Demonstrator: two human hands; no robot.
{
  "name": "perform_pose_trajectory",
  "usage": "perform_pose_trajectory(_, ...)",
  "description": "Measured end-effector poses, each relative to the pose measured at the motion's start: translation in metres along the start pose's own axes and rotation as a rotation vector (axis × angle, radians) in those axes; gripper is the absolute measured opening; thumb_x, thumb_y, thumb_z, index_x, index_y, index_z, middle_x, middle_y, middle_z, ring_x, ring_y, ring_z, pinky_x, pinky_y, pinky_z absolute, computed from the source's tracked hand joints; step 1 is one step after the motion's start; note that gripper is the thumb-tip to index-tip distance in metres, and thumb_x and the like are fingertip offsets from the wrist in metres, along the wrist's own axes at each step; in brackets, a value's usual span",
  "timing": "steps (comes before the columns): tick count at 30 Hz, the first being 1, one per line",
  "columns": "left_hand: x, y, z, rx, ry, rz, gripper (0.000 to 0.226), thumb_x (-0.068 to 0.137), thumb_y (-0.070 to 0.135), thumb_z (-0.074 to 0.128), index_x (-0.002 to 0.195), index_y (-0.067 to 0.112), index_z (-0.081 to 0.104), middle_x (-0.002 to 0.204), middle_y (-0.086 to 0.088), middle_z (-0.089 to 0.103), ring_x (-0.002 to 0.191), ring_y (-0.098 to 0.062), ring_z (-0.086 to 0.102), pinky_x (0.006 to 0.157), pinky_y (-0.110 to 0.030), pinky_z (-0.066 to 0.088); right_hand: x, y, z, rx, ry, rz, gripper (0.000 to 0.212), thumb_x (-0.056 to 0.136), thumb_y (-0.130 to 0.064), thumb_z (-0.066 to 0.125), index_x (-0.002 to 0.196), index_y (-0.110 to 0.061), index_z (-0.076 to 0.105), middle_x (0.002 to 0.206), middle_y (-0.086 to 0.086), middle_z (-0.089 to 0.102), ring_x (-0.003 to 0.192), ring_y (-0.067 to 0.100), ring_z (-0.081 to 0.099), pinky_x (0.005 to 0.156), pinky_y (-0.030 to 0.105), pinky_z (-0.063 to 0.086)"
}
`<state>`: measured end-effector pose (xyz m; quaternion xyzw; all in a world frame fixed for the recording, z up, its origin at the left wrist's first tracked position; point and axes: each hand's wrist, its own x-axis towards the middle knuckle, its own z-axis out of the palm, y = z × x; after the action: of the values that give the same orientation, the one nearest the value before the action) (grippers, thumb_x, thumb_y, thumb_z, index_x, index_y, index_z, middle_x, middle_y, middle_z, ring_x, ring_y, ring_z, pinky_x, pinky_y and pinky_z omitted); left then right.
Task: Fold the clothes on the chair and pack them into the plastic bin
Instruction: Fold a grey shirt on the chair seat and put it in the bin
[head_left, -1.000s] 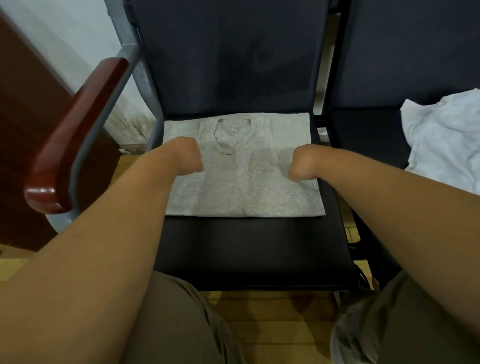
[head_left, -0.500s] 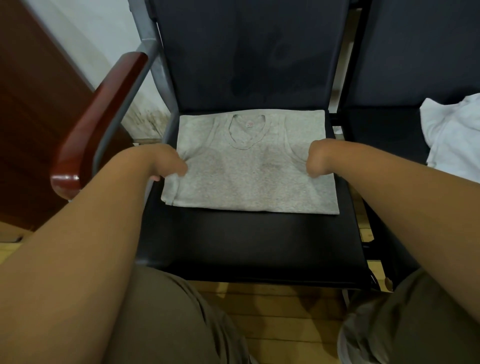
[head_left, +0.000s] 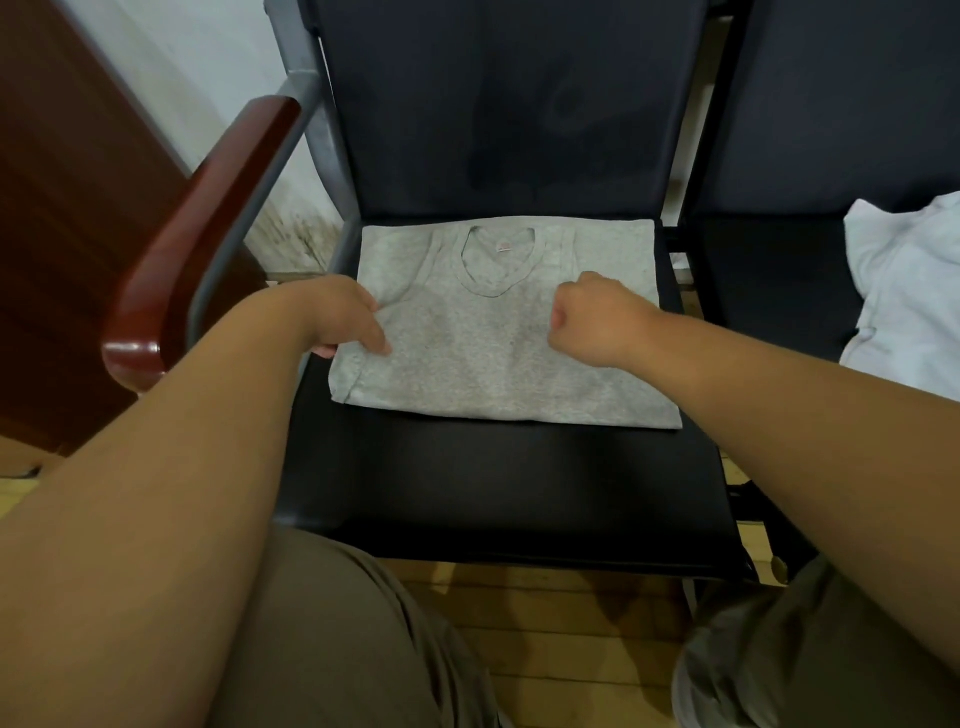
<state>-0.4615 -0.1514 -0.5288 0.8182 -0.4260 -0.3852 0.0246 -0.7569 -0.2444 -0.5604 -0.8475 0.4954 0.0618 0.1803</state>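
Head view. A grey vest (head_left: 498, 353) lies folded flat on the seat of the chair (head_left: 493, 483), with its neckline toward the backrest. The left hand (head_left: 337, 317) pinches the vest's left border, thumb on top and fingertips (head_left: 323, 352) tucked beneath the edge. The right hand (head_left: 597, 322) rests on the right half with its fingers curled tightly inward. Whether any cloth is caught inside that curl cannot be told.

The step in hand appears to be a further fold across the width. To do it well, the pinch should gather every layer at the border. The right knuckles can mark and hold the crease line while the lifted edge is carried over level, so that the hems meet squarely.

The vest spans the gap between the two sets of fingers and reaches past them both toward the backrest and toward the seat front. An armrest (head_left: 208, 234) stands just outside the left fingers. A white garment (head_left: 909, 291) lies well apart beyond the right fingers, on the neighbouring seat. The plastic bin is not in view.
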Motion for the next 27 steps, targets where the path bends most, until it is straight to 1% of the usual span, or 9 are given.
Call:
perform_pose_trajectory(7, 0.002, 0.001, -0.002, -0.186, 0.061, -0.057, 0.065, 0.077, 0.018, 0.093, 0.134, 0.021, 0.062, 0.127, -0.005, 0.066, 0.112, -0.029, 0.066, 0.090, -0.046, 0.062, -0.006, -0.006, 0.018, 0.031, -0.039, -0.181, 0.024, 0.099, -0.027, 0.064, 0.121, -0.020, 0.066, 0.124, 0.003, 0.048, 0.111, 0.024, 0.053, 0.096, 0.039, 0.053)
perform_pose_trajectory(10, 0.000, 0.001, -0.002, -0.412, 0.002, -0.044, 0.048, 0.085, -0.003, 0.081, 0.126, 0.017, 0.066, 0.121, -0.007, 0.072, 0.111, -0.028, 0.069, 0.093, -0.046, 0.061, -0.005, -0.002, 0.021, 0.009, -0.065, -0.191, 0.024, 0.098, -0.029, 0.066, 0.121, -0.023, 0.065, 0.126, 0.002, 0.046, 0.114, 0.023, 0.049, 0.095, 0.037, 0.050)
perform_pose_trajectory(12, 0.000, -0.001, -0.003, -0.456, 0.034, -0.012, 0.045, 0.086, -0.008, 0.078, 0.122, 0.016, 0.067, 0.122, -0.008, 0.071, 0.114, -0.029, 0.069, 0.096, -0.046, 0.059, -0.004, 0.000, 0.022, 0.021, -0.066, -0.183, 0.024, 0.098, -0.029, 0.067, 0.121, -0.025, 0.065, 0.126, 0.001, 0.045, 0.115, 0.023, 0.047, 0.095, 0.035, 0.048)
perform_pose_trajectory(14, 0.003, -0.003, -0.004, -0.377, 0.117, 0.019, 0.049, 0.084, -0.008, 0.079, 0.122, 0.018, 0.065, 0.125, -0.007, 0.066, 0.112, -0.030, 0.067, 0.091, -0.042, 0.060, -0.002, 0.002, 0.023, 0.036, -0.066, -0.178, 0.024, 0.097, -0.028, 0.067, 0.121, -0.026, 0.065, 0.126, 0.000, 0.045, 0.116, 0.022, 0.046, 0.096, 0.035, 0.048)
perform_pose_trajectory(17, 0.004, -0.006, -0.002, -0.076, 0.207, 0.007, 0.060, 0.087, -0.009, 0.075, 0.133, 0.026, 0.061, 0.127, -0.006, 0.054, 0.098, -0.025, 0.063, 0.076, -0.035, 0.057, -0.001, 0.001, 0.023, 0.034, -0.068, -0.172, 0.025, 0.097, -0.029, 0.067, 0.122, -0.027, 0.065, 0.127, 0.000, 0.044, 0.117, 0.022, 0.046, 0.097, 0.036, 0.048)
perform_pose_trajectory(20, 0.004, -0.007, 0.002, 0.187, 0.266, -0.005, 0.054, 0.093, -0.006, 0.065, 0.142, 0.018, 0.060, 0.134, -0.012, 0.059, 0.112, -0.031, 0.064, 0.095, -0.043, 0.057, -0.001, 0.001, 0.023, 0.032, -0.066, -0.169, 0.025, 0.097, -0.029, 0.066, 0.122, -0.026, 0.066, 0.126, -0.001, 0.045, 0.117, 0.023, 0.047, 0.098, 0.036, 0.049)
perform_pose_trajectory(22, 0.006, -0.005, 0.000, 0.321, 0.299, -0.006, 0.040, 0.095, 0.004, 0.066, 0.135, 0.008, 0.065, 0.128, -0.014, 0.065, 0.111, -0.031, 0.064, 0.098, -0.045, 0.057, -0.002, 0.000, 0.023, 0.029, -0.065, -0.173, 0.023, 0.097, -0.028, 0.066, 0.120, -0.025, 0.066, 0.125, 0.000, 0.045, 0.117, 0.023, 0.047, 0.095, 0.035, 0.048)
perform_pose_trajectory(24, 0.006, -0.001, -0.001, 0.377, 0.305, 0.008, 0.032, 0.093, 0.012, 0.070, 0.123, 0.003, 0.068, 0.112, -0.014, 0.067, 0.100, -0.030, 0.066, 0.085, -0.043, 0.058, -0.005, -0.001, 0.022, 0.025, -0.063, -0.176, 0.022, 0.097, -0.029, 0.066, 0.118, -0.024, 0.066, 0.124, 0.001, 0.045, 0.117, 0.023, 0.047, 0.094, 0.035, 0.048)
perform_pose_trajectory(27, -0.002, 0.012, 0.004, 0.294, 0.181, 0.076, 0.022, 0.092, 0.020, 0.079, 0.110, 0.011, 0.072, 0.107, -0.010, 0.073, 0.097, -0.028, 0.073, 0.089, -0.043, 0.063, -0.011, -0.006, 0.021, 0.003, -0.045, -0.150, 0.026, 0.095, -0.039, 0.070, 0.113, -0.022, 0.062, 0.121, 0.003, 0.046, 0.115, 0.025, 0.048, 0.095, 0.041, 0.052)
